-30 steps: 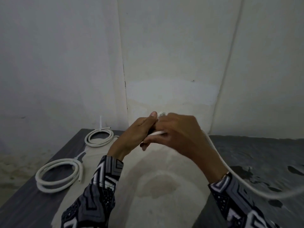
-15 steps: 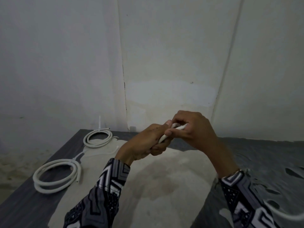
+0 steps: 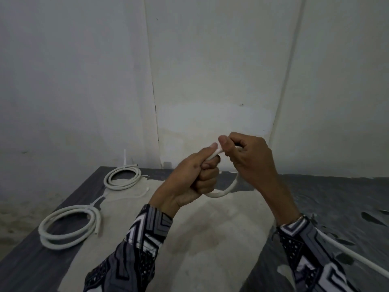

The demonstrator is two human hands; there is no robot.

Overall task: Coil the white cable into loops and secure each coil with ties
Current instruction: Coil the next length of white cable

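Both hands are raised above the dark grey surface (image 3: pixel 328 199), near the middle of the view, and they almost touch each other. The left hand (image 3: pixel 189 180) is closed into a fist around the thin white round cable (image 3: pixel 223 191), and its thumb presses the cable end at the top. The right hand (image 3: pixel 250 159) is also closed on the same cable, pinching it between thumb and curled fingers (image 3: pixel 230 151) just beside the left thumb. Between the two hands the cable makes one small loop that hangs down at 6 o'clock from the hands. A further length of the cable runs away under the right patterned black-and-white sleeve (image 3: pixel 311 256) toward 4 o'clock. On the surface, at 9 o'clock from the hands, lies a finished small white cable coil (image 3: pixel 123 178) with a white tie (image 3: pixel 124 158) standing up. At 8 o'clock lies a larger white cable coil (image 3: pixel 69 225), also bound. A pale worn patch (image 3: pixel 210 239) covers the surface below the hands.
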